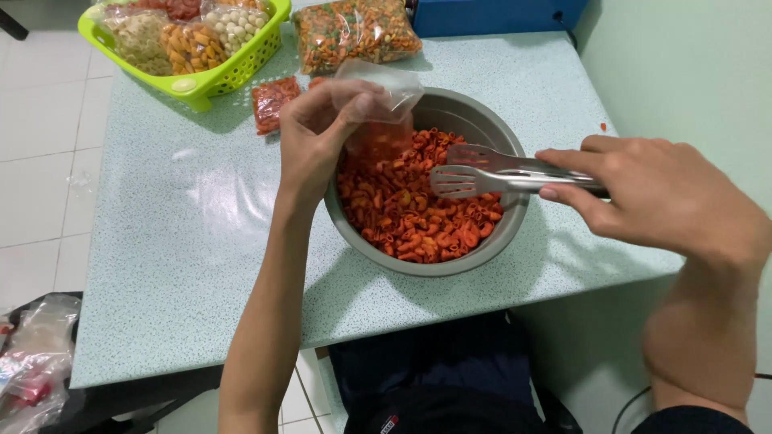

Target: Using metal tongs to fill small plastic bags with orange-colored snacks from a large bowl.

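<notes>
Orange-red curled snacks (418,213) are being portioned out of a steel bowl (492,241) that is resting on the speckled pale-green counter (185,233), near its right-hand front part. Judging by the pose, the filling step is under way: a small clear plastic bag (378,104) is being held open over the far left rim of the bowl, with some orange pieces already showing inside it. Metal tongs (482,173) are being held level above the snacks, their slotted ends slightly parted and carrying nothing visible. A next move would call for the tongs to be dipped, closed on a portion and guided to the mouth of the bag. The left hand (318,137) is being raised from a bent wrist, fingers pinched on the bag's edge; the right hand (655,193) is being extended from the right, thumb and fingers clasped around the tong handles. Farther back, a filled small packet (273,103) is lying flat, a larger packed bag of mixed snacks (354,32) is lying behind the bowl, and a lime-green basket (233,72) of packets is sitting at the far left corner.
</notes>
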